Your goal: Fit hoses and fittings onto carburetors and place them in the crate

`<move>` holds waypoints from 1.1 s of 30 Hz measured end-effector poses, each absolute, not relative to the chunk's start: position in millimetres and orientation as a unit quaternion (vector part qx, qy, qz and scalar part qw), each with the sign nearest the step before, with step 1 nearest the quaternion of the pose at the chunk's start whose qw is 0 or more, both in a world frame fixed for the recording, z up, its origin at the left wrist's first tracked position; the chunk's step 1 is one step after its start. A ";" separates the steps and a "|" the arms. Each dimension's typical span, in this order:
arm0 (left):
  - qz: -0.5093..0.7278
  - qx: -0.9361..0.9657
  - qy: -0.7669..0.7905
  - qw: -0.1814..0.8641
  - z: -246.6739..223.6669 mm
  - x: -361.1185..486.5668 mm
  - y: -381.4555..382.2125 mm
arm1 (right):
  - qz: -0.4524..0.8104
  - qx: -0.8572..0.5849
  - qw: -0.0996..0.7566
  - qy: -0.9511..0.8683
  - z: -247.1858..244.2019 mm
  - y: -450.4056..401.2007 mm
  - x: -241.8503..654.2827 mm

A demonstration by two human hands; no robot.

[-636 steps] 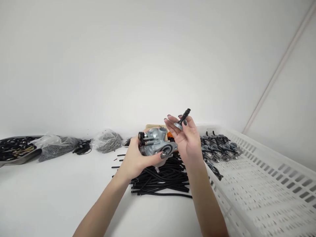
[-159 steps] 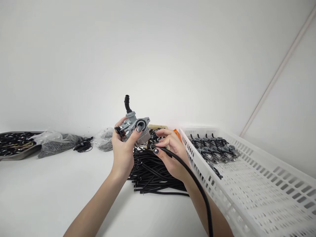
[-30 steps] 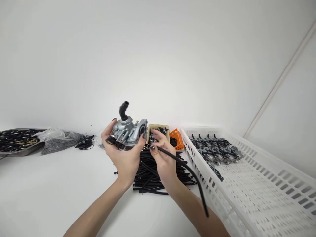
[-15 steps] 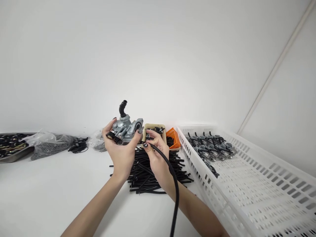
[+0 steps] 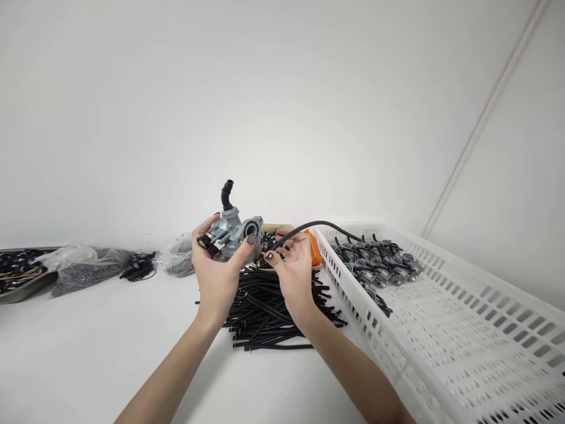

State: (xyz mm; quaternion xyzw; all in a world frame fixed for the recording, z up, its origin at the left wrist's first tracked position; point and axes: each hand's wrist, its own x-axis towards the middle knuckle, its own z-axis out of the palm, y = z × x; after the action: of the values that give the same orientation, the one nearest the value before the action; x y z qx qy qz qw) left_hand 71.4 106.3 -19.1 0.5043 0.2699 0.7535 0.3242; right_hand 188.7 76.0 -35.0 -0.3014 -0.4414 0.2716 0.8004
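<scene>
A grey metal carburetor [image 5: 230, 231] with a bent black rubber boot [image 5: 226, 195] on top is gripped in my left hand [image 5: 217, 277], thumb across its near side by the round flange opening. Between the thumb and fingers of my right hand [image 5: 295, 271] is one end of a black rubber hose [image 5: 324, 223]. The hose arches up over that hand and away to the right, toward the white crate. Its held end sits close to the carburetor's lower right side; whether it touches is hidden by my fingers. Beneath both hands lies a pile of similar black hoses [image 5: 265, 312].
On the right a white perforated crate [image 5: 366, 321] holds several carburetors [image 5: 379, 262]. An orange basket [image 5: 316, 250] and a cream bin [image 5: 282, 227] stand behind my right hand. Leftward lie plastic bags of small parts [image 5: 90, 265], black cords [image 5: 138, 267] and a metal tray [image 5: 30, 288].
The hose's free length has swung from hanging down across my right forearm to arching up and right over the hand. Both hands and the carburetor have shifted slightly right in view.
</scene>
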 end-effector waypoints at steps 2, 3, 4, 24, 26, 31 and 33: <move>0.747 0.506 0.271 0.335 -19.6 74.5 104.9 | 0.246 -0.295 0.812 -0.440 -37.4 75.1 189.0; 0.743 0.508 0.271 0.341 -19.6 76.2 103.9 | 0.238 -0.289 0.817 -0.438 -38.3 74.6 189.7; 0.739 0.509 0.272 0.347 -19.5 77.9 102.8 | 0.232 -0.282 0.822 -0.437 -39.1 74.2 190.6; 0.700 0.481 0.263 0.458 -14.8 83.9 97.7 | 0.081 -0.369 0.706 -0.600 -24.8 56.3 213.3; 0.693 0.473 0.270 0.474 -13.7 84.4 96.3 | 0.051 -0.375 0.700 -0.605 -23.5 53.7 212.8; 0.680 0.463 0.266 0.502 -12.5 85.9 93.5 | 0.055 -0.362 0.707 -0.605 -26.0 50.8 209.3; 0.677 0.462 0.262 0.509 -12.9 86.5 94.2 | 0.082 -0.351 0.715 -0.599 -28.2 51.2 207.8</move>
State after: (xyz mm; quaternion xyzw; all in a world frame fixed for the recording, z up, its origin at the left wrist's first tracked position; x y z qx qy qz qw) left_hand 86.5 94.2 -12.9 0.4622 0.2622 0.6772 0.5089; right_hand 207.8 51.2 -28.2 -0.3506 -0.5992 0.0825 0.7150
